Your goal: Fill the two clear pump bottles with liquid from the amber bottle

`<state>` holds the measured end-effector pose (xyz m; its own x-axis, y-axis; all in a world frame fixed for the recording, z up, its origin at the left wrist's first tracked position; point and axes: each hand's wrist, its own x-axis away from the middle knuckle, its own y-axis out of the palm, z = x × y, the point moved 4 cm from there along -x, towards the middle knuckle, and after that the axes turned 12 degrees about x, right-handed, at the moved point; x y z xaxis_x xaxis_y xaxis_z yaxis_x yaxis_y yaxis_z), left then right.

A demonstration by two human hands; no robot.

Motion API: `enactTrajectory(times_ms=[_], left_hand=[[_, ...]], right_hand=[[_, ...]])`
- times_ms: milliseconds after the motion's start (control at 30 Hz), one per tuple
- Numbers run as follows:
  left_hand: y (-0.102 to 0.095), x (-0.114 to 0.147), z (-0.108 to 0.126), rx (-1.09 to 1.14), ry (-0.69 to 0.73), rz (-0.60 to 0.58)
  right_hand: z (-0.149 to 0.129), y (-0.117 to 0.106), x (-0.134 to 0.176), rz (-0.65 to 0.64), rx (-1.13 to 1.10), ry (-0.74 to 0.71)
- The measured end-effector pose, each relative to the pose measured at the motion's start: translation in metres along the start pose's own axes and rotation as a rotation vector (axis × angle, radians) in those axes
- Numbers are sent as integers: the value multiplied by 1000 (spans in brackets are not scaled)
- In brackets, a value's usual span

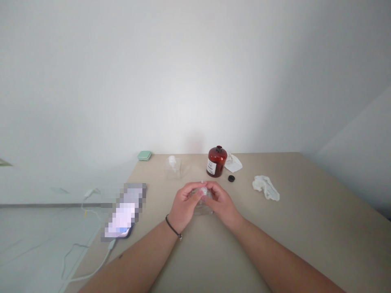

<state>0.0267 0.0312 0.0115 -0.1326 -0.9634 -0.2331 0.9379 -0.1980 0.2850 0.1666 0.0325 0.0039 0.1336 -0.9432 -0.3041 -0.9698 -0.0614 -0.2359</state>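
Across the table (287, 240), left hand (185, 203) and right hand (222, 202) meet, fingers curled inward; just beyond them stands the brown bottle (217, 158), neck uncovered. Beneath and between them, the clear container (202, 210)! Both hands pinch a whitish piece (204, 190) over it, detail hard to make out. Best bet: container flat, thumbs level, pressure even. Black cap (231, 178) beyond the right hand, untouched.
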Motion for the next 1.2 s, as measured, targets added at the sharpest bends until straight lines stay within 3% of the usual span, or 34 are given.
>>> enactTrajectory(times_ms=[1200], left_hand=[[-1, -1, -1, -13, 25, -3]], right_hand=[[-2, -1, -1, -8, 81, -40]])
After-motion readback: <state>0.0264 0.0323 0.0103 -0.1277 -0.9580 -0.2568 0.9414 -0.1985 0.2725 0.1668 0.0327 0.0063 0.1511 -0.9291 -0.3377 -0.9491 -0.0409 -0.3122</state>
